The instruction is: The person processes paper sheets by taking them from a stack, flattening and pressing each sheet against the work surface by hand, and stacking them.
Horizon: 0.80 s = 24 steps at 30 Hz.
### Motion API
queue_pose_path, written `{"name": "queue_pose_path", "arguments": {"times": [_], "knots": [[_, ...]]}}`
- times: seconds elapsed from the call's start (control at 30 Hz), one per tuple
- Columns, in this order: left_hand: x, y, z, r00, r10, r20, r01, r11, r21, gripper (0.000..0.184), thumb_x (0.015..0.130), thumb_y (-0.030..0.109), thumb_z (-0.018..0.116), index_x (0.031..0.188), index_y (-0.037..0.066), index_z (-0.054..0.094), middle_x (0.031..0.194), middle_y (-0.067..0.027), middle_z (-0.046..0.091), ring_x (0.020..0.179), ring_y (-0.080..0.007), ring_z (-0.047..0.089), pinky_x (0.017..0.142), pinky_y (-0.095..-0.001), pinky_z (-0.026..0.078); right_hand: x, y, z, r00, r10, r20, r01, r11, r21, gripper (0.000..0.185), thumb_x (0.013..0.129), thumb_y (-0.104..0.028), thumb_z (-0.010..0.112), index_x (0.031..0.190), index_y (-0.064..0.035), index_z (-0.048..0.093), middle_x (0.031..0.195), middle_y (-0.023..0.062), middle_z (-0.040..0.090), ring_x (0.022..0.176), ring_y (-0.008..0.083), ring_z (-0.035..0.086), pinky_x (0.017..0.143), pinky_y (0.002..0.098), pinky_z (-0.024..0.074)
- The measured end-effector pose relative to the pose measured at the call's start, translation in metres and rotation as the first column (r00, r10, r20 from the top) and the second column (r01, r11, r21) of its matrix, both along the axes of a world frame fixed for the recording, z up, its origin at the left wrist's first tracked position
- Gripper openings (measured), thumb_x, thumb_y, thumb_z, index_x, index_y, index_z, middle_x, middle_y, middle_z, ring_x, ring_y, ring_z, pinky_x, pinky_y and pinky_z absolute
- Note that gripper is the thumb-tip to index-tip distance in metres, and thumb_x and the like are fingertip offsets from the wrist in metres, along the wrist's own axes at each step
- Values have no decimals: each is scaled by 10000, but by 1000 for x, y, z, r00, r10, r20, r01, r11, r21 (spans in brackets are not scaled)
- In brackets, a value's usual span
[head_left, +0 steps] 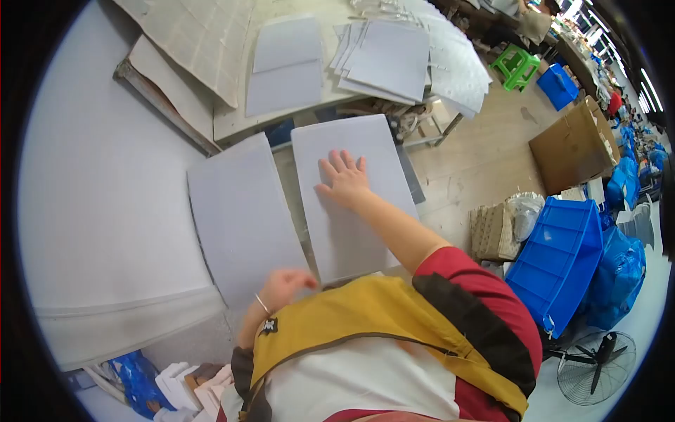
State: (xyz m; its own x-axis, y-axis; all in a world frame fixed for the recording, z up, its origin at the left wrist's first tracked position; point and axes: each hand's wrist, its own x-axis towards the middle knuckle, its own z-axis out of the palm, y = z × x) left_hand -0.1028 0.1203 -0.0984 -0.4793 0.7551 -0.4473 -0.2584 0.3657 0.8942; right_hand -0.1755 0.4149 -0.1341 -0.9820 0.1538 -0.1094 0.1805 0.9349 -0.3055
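My right hand [343, 179] lies flat with its fingers spread on a white sheet [358, 246], which looks like the top of a stack or a board. To its left lies another large white sheet or board [242, 211]. My left hand [285, 287], with a bracelet at the wrist, is close to my body above the near corner of that left sheet. Motion blurs its fingers, and I cannot make out anything in them.
Ahead, a white table [232, 123] bears white sheets [390, 60] in loose piles. A white wall stands left. To the right are a blue crate [555, 257], a cardboard box [573, 151], a floor fan [598, 367] and a green stool [517, 67]. People work farther off.
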Motion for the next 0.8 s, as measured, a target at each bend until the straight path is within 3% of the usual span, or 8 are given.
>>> {"name": "queue_pose_path", "arguments": {"times": [0.07, 0.13, 0.2, 0.23, 0.3, 0.37, 0.4, 0.8], "knots": [[-27, 28, 33, 945, 69, -318, -162, 947, -276, 294, 942, 236, 569, 1094, 9, 677, 1034, -108, 702, 1011, -176, 641, 881, -313, 486, 13, -12, 8, 992, 127, 11, -128, 992, 17, 694, 890, -539, 518, 1463, -183, 353, 1568, 117, 225, 1456, 320, 167, 1133, 602, 138], [-60, 59, 14, 676, 189, -712, -235, 971, 35, 302, 919, 234, 598, 1120, 18, 662, 1143, -165, 653, 1069, -273, 618, 929, -342, 475, 16, -16, 19, 987, 146, 65, -145, 989, -14, 684, 893, -547, 509, 1459, -195, 359, 1559, 112, 251, 1451, 324, 184, 1139, 577, 150], [-96, 96, -9, 478, 67, -876, -209, 977, -40, 500, 925, 349, 571, 1333, 61, 529, 1424, -195, 445, 1308, -349, 427, 1076, -405, 354, 13, -9, 20, 980, 159, 122, -155, 987, -38, 674, 896, -556, 501, 1456, -206, 366, 1549, 108, 277, 1445, 328, 201, 1144, 553, 162], [-108, 113, -21, 483, 74, -873, -211, 977, -34, 500, 925, 349, 571, 1333, 61, 529, 1424, -195, 445, 1308, -349, 427, 1076, -405, 354, 4, 2, 19, 984, 121, 128, -110, 990, -92, 676, 899, -552, 502, 1456, -193, 369, 1554, 104, 271, 1448, 314, 199, 1150, 536, 158], [-122, 140, -37, 352, -327, -877, -259, 867, -427, 649, 928, 452, 525, 1451, 96, 380, 1555, -185, 231, 1424, -365, 236, 1157, -450, 201, -2, 27, 8, 987, 79, 143, -59, 989, -138, 678, 902, -547, 504, 1457, -180, 372, 1559, 99, 265, 1452, 299, 198, 1157, 519, 154], [-130, 146, -44, 359, -382, -852, -247, 841, -482, 692, 923, 489, 506, 1474, 107, 333, 1571, -173, 184, 1441, -362, 183, 1168, -454, 156, -1, 54, -1, 992, -51, -112, 64, 992, 112, 696, 911, -550, 478, 1475, -165, 343, 1569, 98, 241, 1460, 256, 186, 1172, 485, 129], [-132, 147, -47, 359, -452, -817, -235, 803, -548, 736, 919, 527, 487, 1497, 118, 286, 1587, -161, 138, 1457, -358, 131, 1179, -458, 112, 1, 64, -2, 997, -60, -40, 63, 996, 70, 699, 924, -559, 433, 1490, -167, 317, 1580, 104, 210, 1471, 223, 154, 1181, 487, 86], [-139, 144, -51, 343, -407, -846, -315, 799, -512, 746, 903, 535, 503, 1483, 103, 320, 1570, -140, 215, 1449, -334, 172, 1171, -466, 139, -13, 58, -7, 998, -32, -45, 35, 997, 62, 710, 928, -563, 405, 1494, -148, 297, 1583, 128, 187, 1478, 248, 121, 1184, 490, 62]]}}
